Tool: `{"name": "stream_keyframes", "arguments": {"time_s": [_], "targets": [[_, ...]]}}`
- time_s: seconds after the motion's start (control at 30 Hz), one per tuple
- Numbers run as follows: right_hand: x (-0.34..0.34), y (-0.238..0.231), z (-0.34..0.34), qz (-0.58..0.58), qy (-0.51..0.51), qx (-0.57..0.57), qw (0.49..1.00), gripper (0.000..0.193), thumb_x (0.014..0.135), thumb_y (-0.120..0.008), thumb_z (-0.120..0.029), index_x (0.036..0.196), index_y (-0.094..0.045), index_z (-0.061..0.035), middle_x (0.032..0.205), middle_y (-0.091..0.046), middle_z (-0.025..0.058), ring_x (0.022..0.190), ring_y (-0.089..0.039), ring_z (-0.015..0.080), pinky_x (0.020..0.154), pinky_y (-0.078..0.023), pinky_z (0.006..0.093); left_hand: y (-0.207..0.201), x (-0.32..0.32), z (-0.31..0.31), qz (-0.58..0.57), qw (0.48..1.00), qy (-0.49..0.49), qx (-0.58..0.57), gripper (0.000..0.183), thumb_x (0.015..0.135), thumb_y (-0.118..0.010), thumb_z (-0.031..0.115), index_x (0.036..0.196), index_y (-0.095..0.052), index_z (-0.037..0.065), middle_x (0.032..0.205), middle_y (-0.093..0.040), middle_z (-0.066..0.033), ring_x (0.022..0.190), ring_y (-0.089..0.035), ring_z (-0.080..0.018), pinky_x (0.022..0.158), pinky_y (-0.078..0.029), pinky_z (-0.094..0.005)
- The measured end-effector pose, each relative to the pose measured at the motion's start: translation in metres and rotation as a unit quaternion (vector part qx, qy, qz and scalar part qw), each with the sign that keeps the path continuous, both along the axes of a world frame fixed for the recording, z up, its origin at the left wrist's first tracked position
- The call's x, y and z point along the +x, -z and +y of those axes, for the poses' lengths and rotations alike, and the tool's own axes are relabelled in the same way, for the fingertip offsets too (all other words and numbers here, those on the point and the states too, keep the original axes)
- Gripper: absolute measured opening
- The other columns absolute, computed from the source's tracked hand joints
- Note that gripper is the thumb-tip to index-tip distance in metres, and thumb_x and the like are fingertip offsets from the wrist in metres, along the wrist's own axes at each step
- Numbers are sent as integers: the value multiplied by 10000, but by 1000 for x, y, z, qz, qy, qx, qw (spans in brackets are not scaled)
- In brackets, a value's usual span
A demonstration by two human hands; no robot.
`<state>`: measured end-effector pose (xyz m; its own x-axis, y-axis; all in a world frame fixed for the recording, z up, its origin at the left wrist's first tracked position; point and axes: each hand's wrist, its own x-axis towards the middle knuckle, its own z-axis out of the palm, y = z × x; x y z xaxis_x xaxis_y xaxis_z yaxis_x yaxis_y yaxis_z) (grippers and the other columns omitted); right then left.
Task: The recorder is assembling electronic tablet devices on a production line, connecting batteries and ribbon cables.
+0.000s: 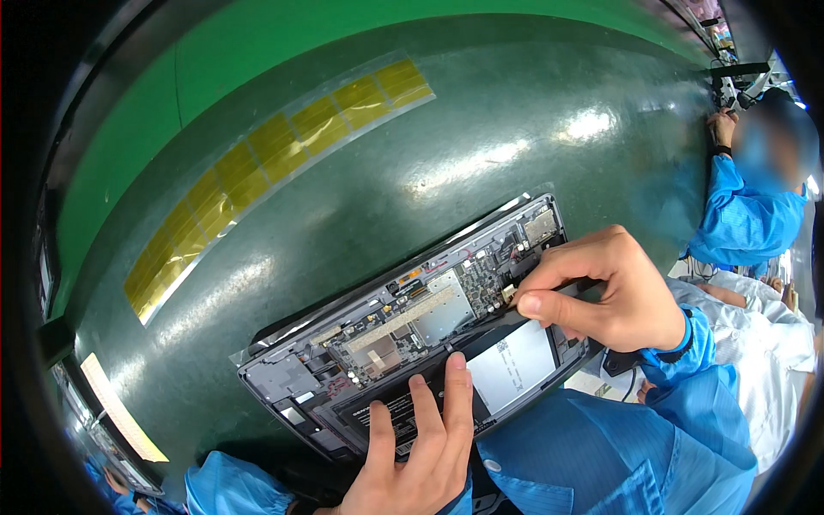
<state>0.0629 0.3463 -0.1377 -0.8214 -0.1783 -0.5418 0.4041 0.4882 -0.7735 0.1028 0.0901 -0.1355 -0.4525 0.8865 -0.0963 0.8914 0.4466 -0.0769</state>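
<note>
An opened flat electronic device (279,378), like a laptop base or tablet, lies tilted on the bench in front of me. Its circuit board (442,313) shows along the far side, and a black battery (459,382) with a white label fills the near side. My left hand (412,463) rests on the battery, fingers spread and holding nothing. At the right end of the board, my right hand (614,296) is closed in a pinch. A small pale connector (509,293) sits right by its fingertips; whatever the pinch holds is hidden.
A strip of yellow film pieces (279,146) lies on the dark green bench (481,120) beyond the device. At the left edge is a pale sheet (120,408). A co-worker in a blue sleeve (742,219) is at the far right; another person's hand shows at lower left.
</note>
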Motion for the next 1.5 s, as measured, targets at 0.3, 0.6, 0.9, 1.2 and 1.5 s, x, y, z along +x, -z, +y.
{"name": "stream_keyframes", "arguments": {"time_s": [0.3,0.6,0.9,1.2,1.5], "targets": [[3,6,-1,84,-52,19,995,146,893,-787,-143,914,-768,0,793,-740,142,700,-718,279,637,-547,340,-1,1,1,-3,1000,-2,0,373,977,-544,298,1217,-711,67,1436,-608,-100,1217,-595,-241,1013,-452,-460],[4,7,0,114,-57,17,992,131,888,-803,-97,909,-766,27,753,-731,133,653,-708,190,597,-521,303,16,-2,-4,4,999,22,40,360,972,-561,284,1196,-730,59,1378,-646,-101,1140,-607,-224,881,-511,-422],[1,2,-2,82,-50,21,995,125,897,-793,-89,903,-763,32,735,-726,126,638,-705,177,576,-516,300,24,-1,-6,20,996,40,77,326,975,-563,255,1150,-756,59,1314,-691,-103,1061,-623,-202,766,-552,-394],[1,3,-4,81,-51,28,995,152,901,-776,-141,883,-759,9,738,-716,138,620,-683,248,585,-514,333,22,-2,-5,11,996,45,69,335,992,-547,257,1162,-751,52,1329,-683,-110,1076,-620,-213,759,-546,-402],[0,-1,-8,13,-27,8,1000,142,933,-732,-120,902,-749,18,712,-698,137,607,-680,203,561,-507,329,23,-1,-6,4,997,41,69,340,995,-547,261,1166,-748,47,1331,-682,-112,1080,-620,-221,764,-546,-406]]}}
